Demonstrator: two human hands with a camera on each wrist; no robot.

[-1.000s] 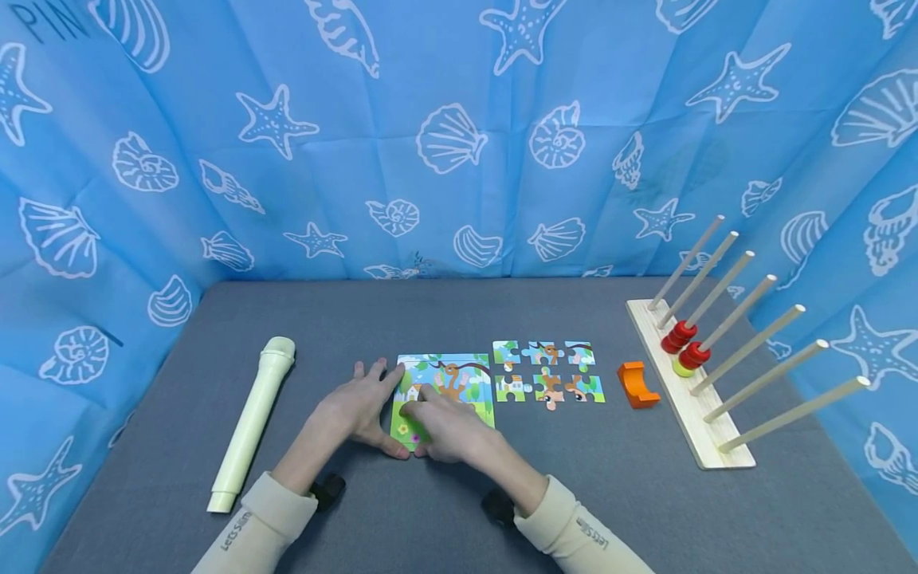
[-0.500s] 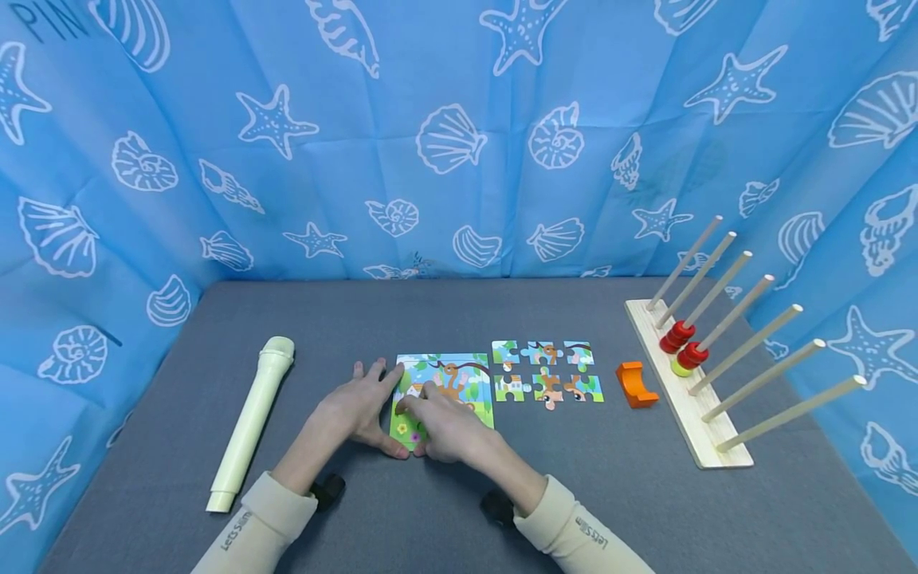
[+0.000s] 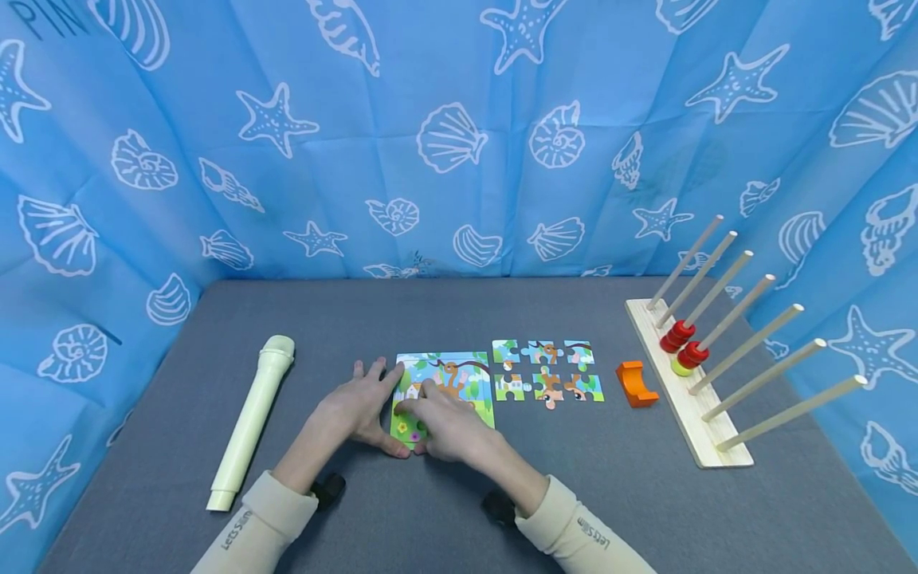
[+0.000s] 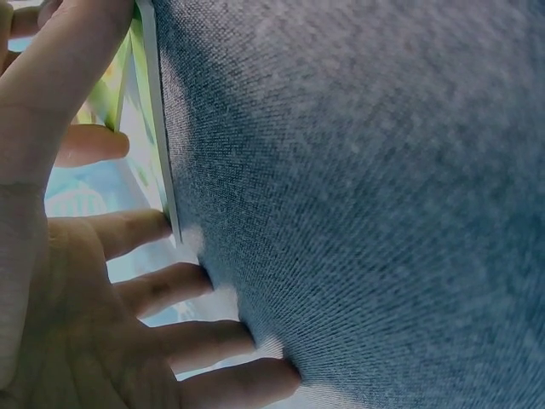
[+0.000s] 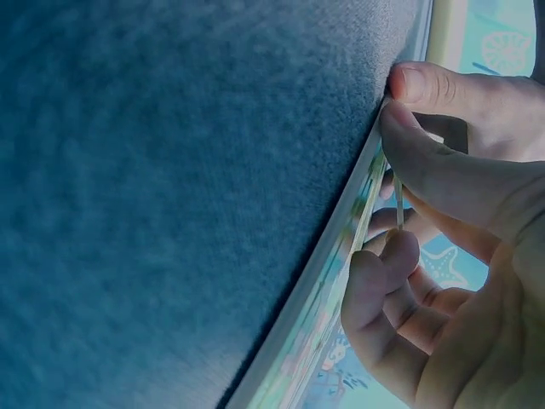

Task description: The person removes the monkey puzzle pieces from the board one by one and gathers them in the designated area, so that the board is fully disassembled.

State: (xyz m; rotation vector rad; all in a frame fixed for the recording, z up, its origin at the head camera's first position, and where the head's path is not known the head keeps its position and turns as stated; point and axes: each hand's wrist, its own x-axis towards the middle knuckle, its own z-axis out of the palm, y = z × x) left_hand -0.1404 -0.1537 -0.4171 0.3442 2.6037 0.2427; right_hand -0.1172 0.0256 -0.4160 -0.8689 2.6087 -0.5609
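Note:
A square puzzle board [image 3: 473,391] with a monkey, branch and house picture lies flat on the grey table. My left hand [image 3: 358,406] rests at its left side, fingers spread, thumb at the near corner and fingertips on the table in the left wrist view. Over the board's near left part, my right hand [image 3: 452,422] has its thumb at the near edge and its index finger bent. Between thumb and fingers, the right wrist view shows a thin puzzle piece [image 5: 399,209] edge-on, tilted up from the board [image 5: 328,273]. The head view hides most of this piece behind the right hand.
Several loose puzzle pieces [image 3: 548,387] lie in two rows right of the board. Farther right are an orange curved block [image 3: 636,385] and a wooden peg rack [image 3: 688,391] with upright pegs and red and yellow beads [image 3: 692,355]. A pale green toy microphone [image 3: 251,426] lies left.
The right index finger has shifted slightly over the board's lower left. The left hand, board and loose pieces stay in place.

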